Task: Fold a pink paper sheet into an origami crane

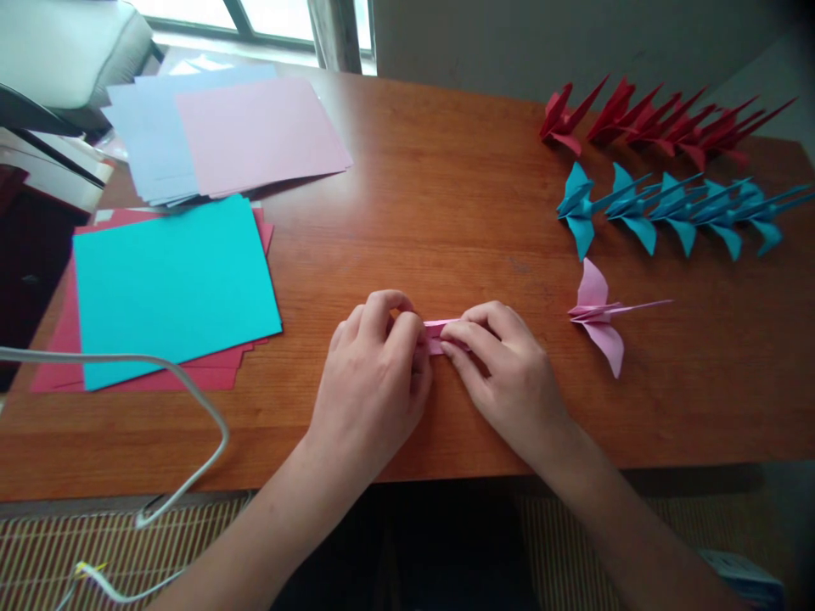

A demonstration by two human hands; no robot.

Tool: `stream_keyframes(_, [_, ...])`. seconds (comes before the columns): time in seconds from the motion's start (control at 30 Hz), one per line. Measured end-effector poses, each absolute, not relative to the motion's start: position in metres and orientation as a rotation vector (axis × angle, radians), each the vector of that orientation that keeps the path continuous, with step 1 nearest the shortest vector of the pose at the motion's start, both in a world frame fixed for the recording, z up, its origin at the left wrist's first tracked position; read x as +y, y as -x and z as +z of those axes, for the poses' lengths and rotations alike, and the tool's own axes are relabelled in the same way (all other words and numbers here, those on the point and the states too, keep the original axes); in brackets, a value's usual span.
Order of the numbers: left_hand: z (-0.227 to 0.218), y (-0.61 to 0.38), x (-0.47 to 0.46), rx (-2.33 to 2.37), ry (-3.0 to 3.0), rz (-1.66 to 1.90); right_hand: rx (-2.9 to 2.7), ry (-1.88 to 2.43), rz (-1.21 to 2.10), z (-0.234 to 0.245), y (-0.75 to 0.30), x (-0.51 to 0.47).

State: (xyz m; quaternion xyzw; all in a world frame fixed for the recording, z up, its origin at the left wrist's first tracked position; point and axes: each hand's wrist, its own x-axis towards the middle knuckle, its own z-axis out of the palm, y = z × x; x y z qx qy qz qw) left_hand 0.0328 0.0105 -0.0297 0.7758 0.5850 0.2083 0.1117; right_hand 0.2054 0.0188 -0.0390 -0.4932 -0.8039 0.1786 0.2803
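Observation:
A small folded pink paper (436, 334) lies between my hands near the front of the table, mostly covered by fingers. My left hand (382, 365) is closed on its left end, fingers curled. On the right end, my right hand (500, 365) pinches the paper between thumb and fingers. The exact shape of the folds is hidden. Just right of my right hand stands a finished pink paper crane (598, 316) with its wings spread.
Blue paper cranes (678, 208) and red paper cranes (662, 123) stand in rows at the back right. Turquoise sheets (175, 288) lie over red sheets (57, 339) on the left, below pale pink and bluish sheets (261, 136). A white cable (204, 399) crosses the front left edge.

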Motion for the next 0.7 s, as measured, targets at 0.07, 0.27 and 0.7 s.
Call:
stream_keyframes(0.07, [-0.030, -0.032, 0.011, 1.702, -2.276, 0.623, -2.152, 1.324, 0.482, -0.039, -0.206, 0.018])
stream_keyframes(0.27, [-0.030, -0.028, 0.010, 1.639, -2.236, 0.658, -2.134, 1.322, 0.493, -0.039, -0.206, 0.018])
stream_keyframes(0.7, [-0.027, -0.019, -0.001, 1.635, -2.348, 0.829, -2.143, 1.299, 0.458, -0.042, -0.207, 0.018])
